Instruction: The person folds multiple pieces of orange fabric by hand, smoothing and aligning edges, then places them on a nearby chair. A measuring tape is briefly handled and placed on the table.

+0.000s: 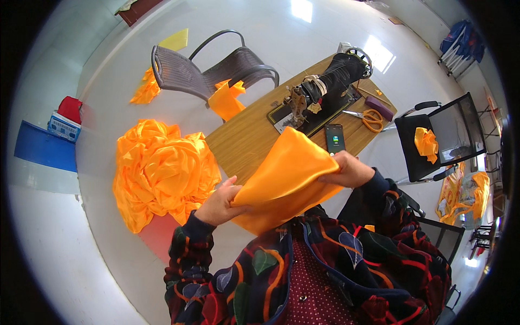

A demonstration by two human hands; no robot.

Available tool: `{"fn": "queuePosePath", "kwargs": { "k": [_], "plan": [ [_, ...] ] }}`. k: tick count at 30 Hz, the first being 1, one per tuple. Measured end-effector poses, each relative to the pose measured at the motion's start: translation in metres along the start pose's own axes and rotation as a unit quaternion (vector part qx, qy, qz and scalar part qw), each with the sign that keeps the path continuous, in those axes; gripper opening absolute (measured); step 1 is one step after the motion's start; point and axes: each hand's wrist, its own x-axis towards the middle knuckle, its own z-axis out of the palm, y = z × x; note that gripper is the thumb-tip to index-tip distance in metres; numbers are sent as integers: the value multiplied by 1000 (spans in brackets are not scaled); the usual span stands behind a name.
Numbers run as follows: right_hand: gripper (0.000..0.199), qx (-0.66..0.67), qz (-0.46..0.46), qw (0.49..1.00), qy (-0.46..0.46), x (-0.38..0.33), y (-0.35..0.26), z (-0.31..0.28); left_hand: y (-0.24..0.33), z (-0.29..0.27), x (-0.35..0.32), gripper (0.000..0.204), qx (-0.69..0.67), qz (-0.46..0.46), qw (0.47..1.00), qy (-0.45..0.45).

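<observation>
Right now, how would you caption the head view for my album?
Left hand and right hand hold orange cloth near a black sewing machine.

From my end, head view: dark jacket, near-black ground, large leaf shapes in green, grey-blue, deep red. I note winding lines in orange and red among leaves, pattern carried along both sleeves. Cuffs plain dark navy. Front open, edging dark blue. Beneath: burgundy shirt, small pale dots, round button. Left hand, right hand: both bare.
</observation>
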Motion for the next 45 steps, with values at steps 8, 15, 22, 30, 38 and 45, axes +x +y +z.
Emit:
{"fn": "queuePosePath", "kwargs": {
  "k": [8,15,22,30,38,45],
  "plan": [
    [30,63,-14,998,-6,56,4,-14,99,7,12,20,12,267,963,45],
    [23,-76,-56,993,-78,82,2,130,122,23,10,16,30,240,970,10],
    [30,277,-17,886,-370,67,65,187,103,24,0,74,90,201,962,160],
    [45,513,24,762,-396,45,94,208,84,22,-2,90,37,7,996,-79],
    [28,41,16,956,-289,13,51,129,107,56,-10,21,18,-40,997,57],
    [43,208,-61,975,-49,-36,71,104,103,61,4,13,-14,1,989,146]
  ]
}}
